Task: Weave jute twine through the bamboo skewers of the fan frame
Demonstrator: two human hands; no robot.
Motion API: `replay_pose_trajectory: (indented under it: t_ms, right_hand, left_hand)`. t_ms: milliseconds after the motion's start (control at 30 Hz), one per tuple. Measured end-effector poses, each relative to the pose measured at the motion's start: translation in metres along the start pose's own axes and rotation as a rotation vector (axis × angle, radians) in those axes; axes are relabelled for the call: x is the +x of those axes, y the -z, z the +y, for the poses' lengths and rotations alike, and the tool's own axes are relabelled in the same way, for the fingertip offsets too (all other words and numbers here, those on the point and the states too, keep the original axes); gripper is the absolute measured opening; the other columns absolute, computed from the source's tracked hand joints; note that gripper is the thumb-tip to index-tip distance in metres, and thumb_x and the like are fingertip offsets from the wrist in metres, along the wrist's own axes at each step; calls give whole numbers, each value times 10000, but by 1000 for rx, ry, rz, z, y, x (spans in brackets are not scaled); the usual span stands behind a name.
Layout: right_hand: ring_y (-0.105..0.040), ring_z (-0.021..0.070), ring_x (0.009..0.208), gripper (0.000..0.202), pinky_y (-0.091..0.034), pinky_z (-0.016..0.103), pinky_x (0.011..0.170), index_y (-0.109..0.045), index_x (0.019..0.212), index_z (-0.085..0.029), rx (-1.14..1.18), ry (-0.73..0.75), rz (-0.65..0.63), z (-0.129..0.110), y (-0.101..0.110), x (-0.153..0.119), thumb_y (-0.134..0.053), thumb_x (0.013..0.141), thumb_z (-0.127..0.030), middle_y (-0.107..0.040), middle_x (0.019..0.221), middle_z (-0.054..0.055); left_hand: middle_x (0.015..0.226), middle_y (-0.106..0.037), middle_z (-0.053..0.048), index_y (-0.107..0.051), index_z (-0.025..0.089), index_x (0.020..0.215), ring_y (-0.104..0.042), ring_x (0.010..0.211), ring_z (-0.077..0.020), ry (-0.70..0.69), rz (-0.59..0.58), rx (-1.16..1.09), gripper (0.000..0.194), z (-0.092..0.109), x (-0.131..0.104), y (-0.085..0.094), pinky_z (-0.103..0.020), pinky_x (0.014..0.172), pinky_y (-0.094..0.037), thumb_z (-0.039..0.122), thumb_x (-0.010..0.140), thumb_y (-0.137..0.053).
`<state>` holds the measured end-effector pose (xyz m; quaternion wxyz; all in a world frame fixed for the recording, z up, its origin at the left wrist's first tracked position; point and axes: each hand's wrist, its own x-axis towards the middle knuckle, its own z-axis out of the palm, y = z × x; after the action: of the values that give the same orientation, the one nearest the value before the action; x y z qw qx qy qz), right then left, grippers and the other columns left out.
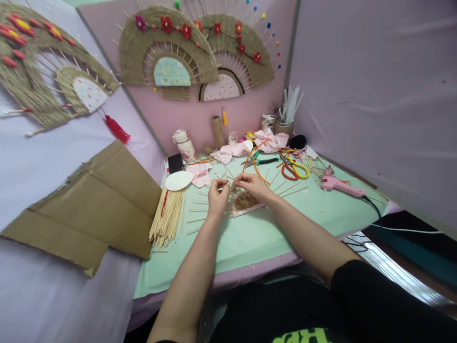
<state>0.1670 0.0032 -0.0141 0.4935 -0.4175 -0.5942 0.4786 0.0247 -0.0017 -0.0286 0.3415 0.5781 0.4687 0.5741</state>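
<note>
Left hand (217, 194): thumb and forefinger brought together at the upper rim of a half-round fan piece (247, 200). Right hand (251, 185): fingertips likewise pinched together, just beside the left, over the same rim. What lies between either set of fingertips is too small to tell.

The fan piece rests flat near the middle of the tabletop (314, 219), its pink-trimmed straight side toward the near edge, thin sticks radiating to left and right.

Beyond the right hand lie orange strips (260, 175), pliers (268, 161) with green and black handles, and scissors (300, 169) with red and yellow handles.

Along the left edge: a bundle of sticks (167, 216), a white oval disc (179, 180) over its far end. At the far left corner: a bottle (184, 146), a black box (175, 163) beside it.

At the far edge: a cardboard roll (217, 132) standing upright, and crumpled pink cloth (271, 141). Near the right corner: a pink glue gun (342, 186), corded.
</note>
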Motion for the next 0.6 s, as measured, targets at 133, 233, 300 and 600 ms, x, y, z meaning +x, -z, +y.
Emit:
replay_pose_trajectory:
  t_ms: [133, 233, 300, 600]
  right_hand:
    - [-485, 109, 666, 160, -371, 250, 694, -599, 653, -159, 28, 9, -19, 1, -1, 0, -584, 685, -314, -553, 650, -34]
    - [-465, 102, 633, 173, -365, 242, 660, -604, 651, -161, 26, -16, -36, 0, -2, 0, -581, 684, -329, -538, 622, -40]
    - [-455, 98, 613, 170, -360, 238, 642, -603, 643, -162, 17, -45, -22, 1, -2, 0, -581, 677, -328, -537, 609, -40]
    - [-438, 97, 568, 131, -318, 224, 510, -541, 629, -180, 267, -248, 118, 22, 5, 12, -574, 616, -305, -500, 592, -25]
  left_hand:
    - [918, -609, -49, -610, 185, 885, -552, 843, -146, -29, -90, -19, 179, 2, 0, 0, -252, 715, -422, 251, 718, -619]
    - [851, -597, -38, -603, 174, 793, -543, 817, -139, -27, -102, -61, 123, 1, 1, 0, -247, 708, -423, 274, 724, -619]
    - [828, -589, -23, -580, 172, 772, -534, 780, -121, 22, -79, -146, 132, 0, 2, 0, -239, 708, -418, 285, 721, -623]
    - [833, -594, 0, -481, 183, 759, -558, 716, -79, 397, 1, -563, 201, 4, 4, 2, -189, 592, -380, 258, 671, -646]
